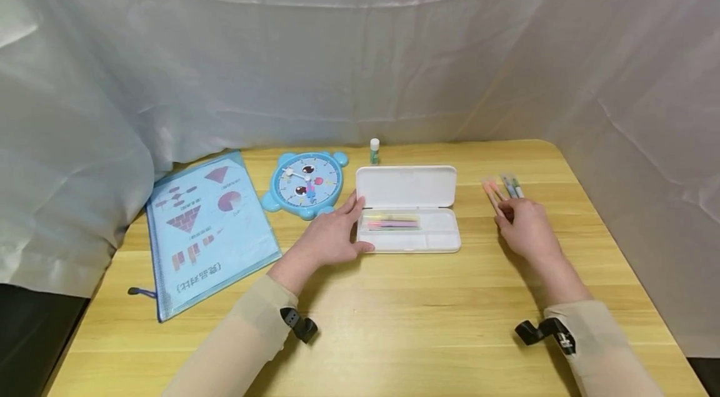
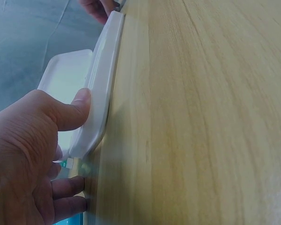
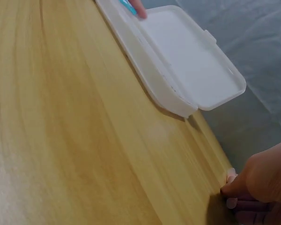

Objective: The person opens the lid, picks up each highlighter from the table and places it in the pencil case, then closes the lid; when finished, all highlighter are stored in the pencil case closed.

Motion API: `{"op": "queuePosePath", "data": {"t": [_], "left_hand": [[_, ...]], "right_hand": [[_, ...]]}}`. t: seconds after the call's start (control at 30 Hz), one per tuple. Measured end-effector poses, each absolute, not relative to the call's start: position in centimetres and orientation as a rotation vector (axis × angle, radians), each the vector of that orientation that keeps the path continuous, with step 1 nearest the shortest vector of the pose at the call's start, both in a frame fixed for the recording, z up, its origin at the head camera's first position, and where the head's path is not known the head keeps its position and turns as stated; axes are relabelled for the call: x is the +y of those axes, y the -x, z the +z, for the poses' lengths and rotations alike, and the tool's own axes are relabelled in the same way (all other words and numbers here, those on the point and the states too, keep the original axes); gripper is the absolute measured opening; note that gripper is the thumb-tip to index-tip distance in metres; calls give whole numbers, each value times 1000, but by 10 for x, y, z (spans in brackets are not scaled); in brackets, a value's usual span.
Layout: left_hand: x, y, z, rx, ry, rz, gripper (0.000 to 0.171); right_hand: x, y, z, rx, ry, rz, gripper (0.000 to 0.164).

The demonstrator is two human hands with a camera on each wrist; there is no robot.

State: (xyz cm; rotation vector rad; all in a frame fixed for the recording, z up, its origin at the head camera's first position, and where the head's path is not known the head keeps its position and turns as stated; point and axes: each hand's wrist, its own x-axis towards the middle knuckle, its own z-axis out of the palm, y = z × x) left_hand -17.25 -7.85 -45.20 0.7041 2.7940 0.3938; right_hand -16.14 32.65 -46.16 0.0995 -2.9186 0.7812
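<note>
Wore pale sleeves (image 1: pixel 242 341) nearest, with black devices (image 1: pixel 298 325) at the wrists, above the wooden tabletop (image 1: pixel 405 322). Had a blue folder (image 1: pixel 210 234) lying slantwise on the left, with one corner near the left wrist. Gripped the white case (image 1: pixel 444 239) by its left end in the left hand (image 1: pixel 337 234), with the thumb on its near wall. Had its lid (image 1: pixel 406 187) folded back on the far side and thin coloured sticks (image 1: pixel 390 222) in its left part. Pinched at the orange pens (image 1: pixel 494 199) with the right hand (image 1: pixel 529 228), right of the case; could not tell whether both were gripped. Had blue and green pens (image 1: pixel 509 185) just beside them. Had a clock (image 1: pixel 309 180) face-up beyond the left hand, and a glue stick (image 1: pixel 374 152) upright behind the lid. Saw a pale curtain (image 1: pixel 360 59) farthest back.
</note>
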Motion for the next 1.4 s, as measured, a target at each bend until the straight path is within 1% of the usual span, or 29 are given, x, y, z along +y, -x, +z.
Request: {"op": "queuePosePath", "data": {"t": [0.17, 0.47, 0.67, 0.87, 1.13, 1.4], "left_hand": [[-78, 173, -451, 2788, -697, 399, 106], [-79, 173, -453, 2787, -685, 407, 106], [-80, 173, -453, 2785, -680, 420, 106], [-80, 172, -453, 2784, -683, 421, 105], [-79, 172, -453, 2788, -688, 410, 105], [-78, 173, -452, 2786, -696, 400, 105]], "right_hand": [[325, 161, -461, -2924, -56, 814, 17], [324, 161, -462, -2888, -62, 832, 14], [323, 161, -456, -2867, -43, 892, 22], [322, 161, -444, -2820, -46, 944, 23], [318, 161, -423, -2716, -90, 923, 17], [301, 156, -397, -2690, -150, 903, 15]]}}
